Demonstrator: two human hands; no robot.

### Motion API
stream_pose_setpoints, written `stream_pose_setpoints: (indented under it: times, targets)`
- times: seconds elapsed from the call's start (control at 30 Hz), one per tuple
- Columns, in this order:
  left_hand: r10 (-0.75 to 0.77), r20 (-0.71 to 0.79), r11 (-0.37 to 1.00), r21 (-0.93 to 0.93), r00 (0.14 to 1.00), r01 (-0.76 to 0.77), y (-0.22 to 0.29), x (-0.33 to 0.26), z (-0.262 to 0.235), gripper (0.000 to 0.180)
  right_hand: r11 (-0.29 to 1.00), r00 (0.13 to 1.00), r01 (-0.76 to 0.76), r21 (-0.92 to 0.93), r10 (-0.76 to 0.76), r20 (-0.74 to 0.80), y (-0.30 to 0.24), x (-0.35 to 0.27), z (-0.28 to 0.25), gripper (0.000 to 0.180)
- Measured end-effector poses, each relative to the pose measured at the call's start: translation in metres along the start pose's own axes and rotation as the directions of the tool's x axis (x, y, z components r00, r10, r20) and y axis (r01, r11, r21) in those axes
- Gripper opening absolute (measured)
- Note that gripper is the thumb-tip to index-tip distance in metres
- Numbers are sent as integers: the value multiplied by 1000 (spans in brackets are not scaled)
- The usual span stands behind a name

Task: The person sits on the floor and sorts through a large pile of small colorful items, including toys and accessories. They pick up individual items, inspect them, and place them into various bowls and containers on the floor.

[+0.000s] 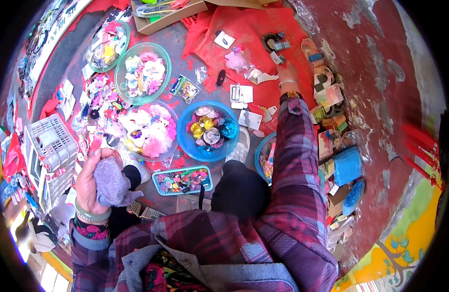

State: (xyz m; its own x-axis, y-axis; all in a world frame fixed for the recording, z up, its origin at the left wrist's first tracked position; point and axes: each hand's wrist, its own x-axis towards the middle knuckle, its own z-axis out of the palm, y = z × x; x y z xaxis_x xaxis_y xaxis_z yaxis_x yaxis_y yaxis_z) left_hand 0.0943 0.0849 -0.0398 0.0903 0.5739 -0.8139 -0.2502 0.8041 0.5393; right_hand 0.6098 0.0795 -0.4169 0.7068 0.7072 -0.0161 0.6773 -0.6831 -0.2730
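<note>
A: Hands first: where does each one sit?

B: Left hand (92,182) is raised near the chest, fingers closed around a purple cloth (111,185). Right hand (286,73) reaches far out onto the red sheet (253,29), by small packets and hair ties (316,58); whether its fingers are closed, I cannot tell.

A: Which step does this appear to be?

B: Judging by the reach, picking or placing a small item among the wares, cloth kept aside.

A: And the next move calls for what?

B: A careful pinch, I judge; the pieces lie crowded. The blue bowl (185,138) of shiny clips sits between the hands.
</note>
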Motion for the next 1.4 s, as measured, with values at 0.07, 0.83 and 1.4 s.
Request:
stream_pose_setpoints:
  times: [0.07, 0.83, 1.4]
  targets:
    - [-4, 20, 1000, -2, 1000, 4, 3, 3, -1, 24, 1000, 999, 31, -5, -30, 29, -20, 16, 5, 49]
    - [-33, -184, 999, -46, 982, 25, 21, 34, 2, 22, 918, 907, 206, -338, -49, 418, -62, 71, 6, 41]
    - [-39, -193, 999, -37, 980, 33, 25, 32, 5, 22, 981, 984, 175, -87, -171, 52, -37, 66, -19, 21]
